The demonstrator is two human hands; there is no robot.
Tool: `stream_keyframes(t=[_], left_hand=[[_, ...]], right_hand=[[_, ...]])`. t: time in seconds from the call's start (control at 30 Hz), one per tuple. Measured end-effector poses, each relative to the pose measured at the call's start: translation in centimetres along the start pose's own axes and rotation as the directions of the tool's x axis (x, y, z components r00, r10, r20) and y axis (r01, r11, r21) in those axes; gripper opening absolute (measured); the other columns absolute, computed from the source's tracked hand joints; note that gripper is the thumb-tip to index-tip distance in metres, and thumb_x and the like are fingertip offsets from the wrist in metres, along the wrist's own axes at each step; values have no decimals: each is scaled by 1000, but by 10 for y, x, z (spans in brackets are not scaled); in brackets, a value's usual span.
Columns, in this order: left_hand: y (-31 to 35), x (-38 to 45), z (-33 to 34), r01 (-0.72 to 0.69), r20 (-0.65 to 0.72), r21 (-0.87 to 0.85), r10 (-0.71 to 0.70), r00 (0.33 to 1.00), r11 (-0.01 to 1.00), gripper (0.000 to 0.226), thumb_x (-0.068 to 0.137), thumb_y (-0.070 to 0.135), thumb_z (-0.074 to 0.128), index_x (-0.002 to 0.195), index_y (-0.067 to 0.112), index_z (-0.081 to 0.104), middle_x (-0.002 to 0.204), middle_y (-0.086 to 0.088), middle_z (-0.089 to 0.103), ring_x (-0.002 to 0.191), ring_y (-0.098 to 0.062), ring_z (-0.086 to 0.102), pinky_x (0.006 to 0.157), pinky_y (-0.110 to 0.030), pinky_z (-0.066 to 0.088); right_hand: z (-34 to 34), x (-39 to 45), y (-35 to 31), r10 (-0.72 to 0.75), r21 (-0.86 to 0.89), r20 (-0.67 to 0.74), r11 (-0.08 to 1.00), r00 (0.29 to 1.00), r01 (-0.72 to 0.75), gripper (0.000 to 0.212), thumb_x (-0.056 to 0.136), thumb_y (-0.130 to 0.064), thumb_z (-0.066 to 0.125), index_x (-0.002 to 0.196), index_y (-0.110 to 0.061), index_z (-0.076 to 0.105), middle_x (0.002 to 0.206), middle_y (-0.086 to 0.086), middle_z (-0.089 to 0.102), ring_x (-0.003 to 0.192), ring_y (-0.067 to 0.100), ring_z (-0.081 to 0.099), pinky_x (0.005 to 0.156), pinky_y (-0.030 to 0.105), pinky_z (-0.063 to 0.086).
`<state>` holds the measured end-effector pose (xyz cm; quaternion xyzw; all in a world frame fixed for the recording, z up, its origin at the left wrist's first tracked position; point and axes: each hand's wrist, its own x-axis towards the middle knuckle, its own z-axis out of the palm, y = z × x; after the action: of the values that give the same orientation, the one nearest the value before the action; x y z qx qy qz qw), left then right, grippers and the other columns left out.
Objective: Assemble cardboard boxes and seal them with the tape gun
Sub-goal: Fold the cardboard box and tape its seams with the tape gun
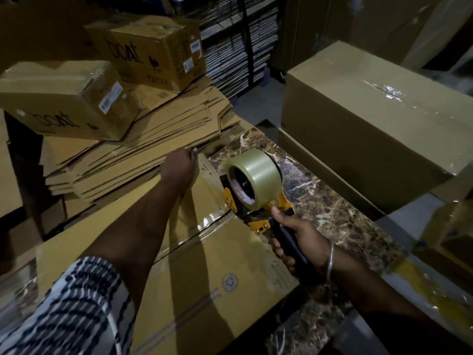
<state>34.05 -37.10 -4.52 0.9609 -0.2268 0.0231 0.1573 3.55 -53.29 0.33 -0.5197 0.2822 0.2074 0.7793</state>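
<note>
Our left hand (pixel 179 167) presses the box (pixel 204 265) flat on the tabletop (pixel 320 201) at its far edge to steady it, while our right hand (pixel 299 242) grips the tape gun (pixel 252 190) over the taped seam.

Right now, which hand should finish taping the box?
The right hand. It already grips the tape gun at the seam of the box. The left hand holds the far edge, steadying the box.

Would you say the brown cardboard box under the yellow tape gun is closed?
Closed: the brown cardboard box has flaps meeting flat, with clear tape along the seam up to the yellow tape gun.
</note>
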Motion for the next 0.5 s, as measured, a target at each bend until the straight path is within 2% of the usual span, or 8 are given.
stream_keyframes(t=[0.1, 0.17, 0.23, 0.3, 0.37, 0.5], left_hand=[[-1, -5, -2, -241, -110, 64, 247, 963, 968, 34, 104, 31, 43, 130, 15, 58, 123, -9, 63, 110, -31, 55, 86, -45, 49], [-1, -5, -4, -470, -128, 101, 480, 868, 877, 30, 97, 23, 51, 123, 16, 64, 121, -7, 67, 109, -31, 59, 84, -44, 48], [-2, -3, -8, -642, -61, 93, 648, 760, 761, 34, 94, 32, 47, 112, 16, 71, 111, -7, 71, 103, -28, 64, 82, -41, 47], [-7, -1, -13, -691, 65, 85, 688, 723, 718, 52, 94, 53, 37, 111, 18, 71, 112, -6, 70, 104, -25, 62, 84, -41, 44], [-12, -1, -16, -679, 192, 122, 654, 731, 724, 72, 88, 72, 29, 122, 22, 67, 126, -5, 64, 118, -23, 55, 92, -43, 39], [-11, -3, -25, -615, 331, 227, 534, 778, 755, 89, 79, 87, 17, 139, 33, 53, 149, 3, 47, 140, -22, 36, 105, -49, 27]], right_hand=[[2, -4, 2, -3, 15, -11, 1000, 1000, 3, 69, 82, -76, 50, 62, -10, 51, 58, 10, 40, 38, 19, 30, 38, 22, 25], [4, -5, 1, -2, 21, -3, 1000, 1000, 2, 68, 82, -75, 49, 61, -10, 51, 58, 9, 40, 37, 18, 29, 38, 22, 24], [5, -6, 0, -2, 28, -5, 1000, 1000, 2, 68, 84, -74, 47, 60, -10, 50, 58, 9, 39, 37, 17, 29, 37, 21, 24], [6, -6, 0, 1, 29, -7, 1000, 1000, 0, 68, 85, -73, 46, 60, -10, 50, 58, 9, 39, 36, 17, 29, 37, 20, 24], [7, -6, -1, 4, 28, -8, 1000, 1000, -4, 67, 85, -72, 47, 60, -11, 49, 57, 8, 39, 36, 16, 29, 37, 20, 23], [5, -1, -6, 3, 31, 10, 1000, 1000, -3, 66, 86, -72, 47, 60, -12, 49, 55, 7, 41, 35, 16, 29, 37, 20, 24]])
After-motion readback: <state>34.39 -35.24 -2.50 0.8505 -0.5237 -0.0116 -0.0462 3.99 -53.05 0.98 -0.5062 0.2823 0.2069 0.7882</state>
